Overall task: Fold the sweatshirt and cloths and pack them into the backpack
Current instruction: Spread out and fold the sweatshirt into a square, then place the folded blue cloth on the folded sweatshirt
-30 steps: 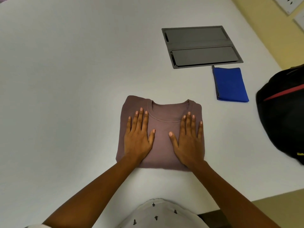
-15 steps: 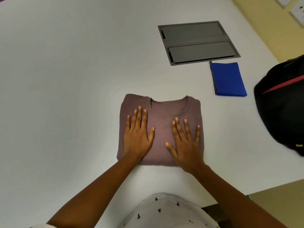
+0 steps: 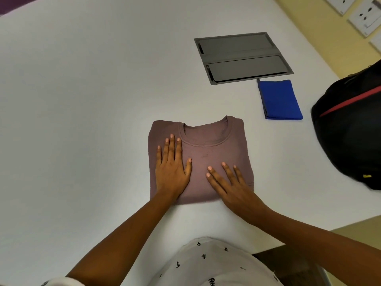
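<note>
On the table (image 3: 82,120), the folded sweatshirt (image 3: 208,147) is being flattened, I judge: better to press evenly from the middle outward (no dragging), so the folds hold. It lies under the 2 hands. The left hand (image 3: 172,172) presses its left half, fingers straight and close; the right hand (image 3: 233,187) rests on its near right corner, fingers spread. The cloth (image 3: 280,100) and backpack (image 3: 350,131) lie further right.
</note>
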A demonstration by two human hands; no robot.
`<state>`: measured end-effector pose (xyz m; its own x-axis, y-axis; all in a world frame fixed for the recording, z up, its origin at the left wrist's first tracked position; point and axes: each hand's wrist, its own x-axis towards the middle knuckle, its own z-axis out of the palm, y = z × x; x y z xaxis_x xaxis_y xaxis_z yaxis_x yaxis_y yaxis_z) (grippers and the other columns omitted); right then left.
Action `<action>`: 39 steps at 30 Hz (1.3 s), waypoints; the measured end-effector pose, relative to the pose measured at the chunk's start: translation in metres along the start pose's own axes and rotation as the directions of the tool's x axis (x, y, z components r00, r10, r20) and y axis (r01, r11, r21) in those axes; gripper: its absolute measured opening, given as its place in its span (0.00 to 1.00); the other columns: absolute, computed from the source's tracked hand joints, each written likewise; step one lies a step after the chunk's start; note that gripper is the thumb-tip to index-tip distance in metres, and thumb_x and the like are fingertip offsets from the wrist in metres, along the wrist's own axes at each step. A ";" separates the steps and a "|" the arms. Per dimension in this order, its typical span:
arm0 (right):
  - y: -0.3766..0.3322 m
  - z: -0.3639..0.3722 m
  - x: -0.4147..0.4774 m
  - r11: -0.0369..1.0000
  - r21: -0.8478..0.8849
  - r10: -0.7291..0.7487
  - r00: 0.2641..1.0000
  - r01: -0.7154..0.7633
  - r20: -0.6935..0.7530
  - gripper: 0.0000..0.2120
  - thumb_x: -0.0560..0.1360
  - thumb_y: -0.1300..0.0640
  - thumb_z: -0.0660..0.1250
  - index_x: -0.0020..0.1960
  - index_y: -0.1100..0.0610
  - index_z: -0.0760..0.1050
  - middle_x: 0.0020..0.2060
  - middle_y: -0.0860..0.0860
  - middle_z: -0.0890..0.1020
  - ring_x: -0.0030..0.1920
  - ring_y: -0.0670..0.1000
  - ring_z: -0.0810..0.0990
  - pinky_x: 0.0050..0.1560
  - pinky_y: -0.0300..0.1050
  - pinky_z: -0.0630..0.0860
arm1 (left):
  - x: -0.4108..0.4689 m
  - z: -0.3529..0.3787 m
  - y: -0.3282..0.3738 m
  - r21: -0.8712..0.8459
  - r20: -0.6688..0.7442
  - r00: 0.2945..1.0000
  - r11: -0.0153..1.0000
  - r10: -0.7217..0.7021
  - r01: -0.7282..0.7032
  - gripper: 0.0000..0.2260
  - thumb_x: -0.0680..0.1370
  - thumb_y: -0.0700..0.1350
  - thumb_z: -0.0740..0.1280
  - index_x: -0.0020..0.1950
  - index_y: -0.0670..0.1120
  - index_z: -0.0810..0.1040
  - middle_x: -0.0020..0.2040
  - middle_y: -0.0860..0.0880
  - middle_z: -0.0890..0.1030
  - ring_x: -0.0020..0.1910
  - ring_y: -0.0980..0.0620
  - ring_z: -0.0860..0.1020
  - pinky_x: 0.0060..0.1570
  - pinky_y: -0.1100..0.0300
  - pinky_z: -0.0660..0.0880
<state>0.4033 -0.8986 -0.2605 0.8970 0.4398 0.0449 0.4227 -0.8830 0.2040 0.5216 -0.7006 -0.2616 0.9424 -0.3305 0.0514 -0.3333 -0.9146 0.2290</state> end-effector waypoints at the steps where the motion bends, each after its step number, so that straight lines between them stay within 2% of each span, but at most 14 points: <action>1: 0.000 0.000 -0.004 1.000 -0.005 -0.009 1.000 0.009 -0.013 0.30 0.77 0.64 0.58 0.77 0.60 0.56 0.76 0.60 0.59 0.73 0.70 0.58 0.64 0.70 0.65 | -0.002 0.000 0.000 0.003 0.000 1.000 1.000 -0.002 0.002 0.30 0.80 0.57 0.46 0.78 0.42 0.54 0.78 0.42 0.54 0.77 0.45 0.54 0.75 0.48 0.46; 3: 0.000 0.000 -0.013 1.000 0.012 -0.021 1.000 0.022 -0.020 0.33 0.75 0.66 0.60 0.78 0.58 0.54 0.77 0.58 0.56 0.74 0.68 0.55 0.67 0.70 0.63 | -0.006 0.000 0.001 0.002 0.003 1.000 1.000 -0.003 0.003 0.30 0.80 0.57 0.47 0.78 0.42 0.55 0.78 0.42 0.55 0.77 0.45 0.54 0.75 0.48 0.45; 6: 0.000 -0.007 -0.018 0.996 0.084 -0.037 0.999 0.035 0.029 0.34 0.74 0.66 0.55 0.79 0.57 0.50 0.78 0.55 0.51 0.76 0.65 0.49 0.69 0.69 0.58 | -0.008 -0.001 0.002 0.009 -0.001 1.000 1.000 -0.010 0.010 0.30 0.80 0.57 0.47 0.78 0.41 0.56 0.78 0.42 0.55 0.77 0.44 0.55 0.75 0.48 0.45; 8: 0.002 -0.014 -0.017 0.990 0.136 -0.041 0.996 0.031 0.073 0.33 0.76 0.59 0.58 0.79 0.57 0.50 0.78 0.54 0.50 0.77 0.63 0.47 0.71 0.68 0.56 | -0.008 -0.001 0.003 0.016 0.004 1.000 1.000 -0.012 0.012 0.30 0.80 0.57 0.47 0.78 0.41 0.56 0.78 0.41 0.56 0.77 0.44 0.55 0.75 0.48 0.45; 10: 0.002 -0.022 -0.016 0.982 0.189 -0.028 0.997 0.014 0.076 0.31 0.80 0.48 0.56 0.79 0.56 0.51 0.78 0.53 0.50 0.77 0.60 0.47 0.72 0.66 0.54 | -0.008 0.000 0.002 0.017 0.004 1.000 1.000 -0.010 0.010 0.30 0.80 0.57 0.46 0.78 0.41 0.56 0.78 0.41 0.56 0.77 0.44 0.55 0.75 0.47 0.46; 13: 0.002 -0.031 -0.006 0.962 0.235 0.134 0.990 -0.139 0.038 0.29 0.82 0.45 0.50 0.78 0.56 0.53 0.78 0.53 0.52 0.78 0.58 0.48 0.73 0.65 0.52 | -0.010 -0.001 0.003 -0.001 0.003 1.000 1.000 -0.023 0.023 0.30 0.80 0.57 0.46 0.78 0.41 0.56 0.78 0.42 0.56 0.77 0.45 0.55 0.75 0.46 0.48; 16: -0.001 -0.027 0.003 0.908 0.236 0.340 0.938 -0.347 0.071 0.28 0.82 0.42 0.47 0.78 0.54 0.53 0.78 0.53 0.53 0.78 0.59 0.48 0.72 0.68 0.53 | -0.018 -0.002 0.011 -0.016 -0.015 1.000 1.000 -0.025 0.025 0.30 0.80 0.56 0.47 0.77 0.40 0.57 0.78 0.42 0.55 0.77 0.45 0.55 0.75 0.48 0.45; 19: -0.004 -0.012 -0.005 0.903 0.191 0.377 0.923 -0.385 0.077 0.28 0.81 0.40 0.49 0.78 0.51 0.54 0.78 0.53 0.55 0.77 0.59 0.50 0.71 0.70 0.52 | -0.026 -0.001 0.015 -0.021 -0.025 1.000 1.000 -0.011 0.010 0.30 0.81 0.56 0.47 0.77 0.40 0.57 0.78 0.42 0.55 0.77 0.45 0.55 0.75 0.49 0.44; 24: 0.014 -0.002 -0.011 0.924 0.173 0.334 0.940 -0.340 0.064 0.29 0.81 0.39 0.48 0.78 0.49 0.54 0.78 0.51 0.55 0.77 0.58 0.52 0.69 0.72 0.52 | -0.030 0.004 0.027 -0.073 -0.007 1.000 0.997 -0.008 0.007 0.31 0.80 0.58 0.46 0.78 0.41 0.52 0.79 0.44 0.51 0.78 0.47 0.50 0.76 0.53 0.43; 28: 0.040 -0.007 -0.008 0.873 0.353 0.361 0.933 -0.337 -0.002 0.26 0.83 0.43 0.44 0.77 0.52 0.58 0.77 0.49 0.59 0.77 0.52 0.55 0.71 0.69 0.53 | -0.011 0.002 0.047 -0.175 -0.013 1.000 0.984 -0.023 0.020 0.32 0.80 0.59 0.45 0.79 0.42 0.49 0.79 0.46 0.49 0.78 0.51 0.49 0.75 0.57 0.42; 30: 0.059 -0.015 -0.005 0.818 0.470 0.431 0.894 -0.332 -0.119 0.24 0.83 0.47 0.48 0.74 0.56 0.65 0.73 0.51 0.67 0.74 0.50 0.63 0.72 0.63 0.57 | 0.000 0.000 0.063 -0.210 -0.009 1.000 0.978 0.011 -0.013 0.32 0.80 0.59 0.46 0.79 0.43 0.48 0.79 0.46 0.48 0.78 0.52 0.46 0.75 0.58 0.40; 33: 0.102 -0.023 0.000 0.797 0.502 0.519 0.806 -0.336 -0.283 0.19 0.81 0.55 0.55 0.67 0.61 0.73 0.66 0.56 0.76 0.67 0.53 0.72 0.70 0.55 0.64 | 0.012 -0.001 0.095 -0.229 0.003 0.994 0.968 0.110 -0.106 0.31 0.80 0.59 0.46 0.79 0.43 0.47 0.79 0.47 0.45 0.78 0.53 0.43 0.75 0.58 0.38; 37: 0.174 -0.017 0.010 0.741 0.520 0.623 0.723 -0.425 -0.297 0.16 0.77 0.64 0.61 0.64 0.64 0.75 0.62 0.58 0.78 0.63 0.56 0.76 0.65 0.51 0.70 | 0.028 0.008 0.130 -0.220 0.030 0.980 0.958 0.197 -0.185 0.31 0.80 0.59 0.45 0.79 0.44 0.48 0.79 0.49 0.45 0.78 0.53 0.41 0.75 0.56 0.37; 39: 0.208 -0.014 0.017 0.685 0.522 0.685 0.693 -0.508 -0.225 0.18 0.75 0.69 0.62 0.65 0.66 0.73 0.62 0.61 0.77 0.63 0.60 0.76 0.63 0.53 0.72 | 0.038 0.014 0.141 -0.197 0.066 0.981 0.966 0.183 -0.167 0.32 0.80 0.60 0.43 0.79 0.44 0.46 0.79 0.49 0.44 0.78 0.53 0.41 0.75 0.55 0.38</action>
<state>0.5047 -1.0724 -0.2041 0.8820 -0.2633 0.3908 -0.0987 -0.9142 -0.3930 0.5097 -0.8456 -0.2414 0.8617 -0.5067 0.0280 -0.4733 -0.7826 0.4044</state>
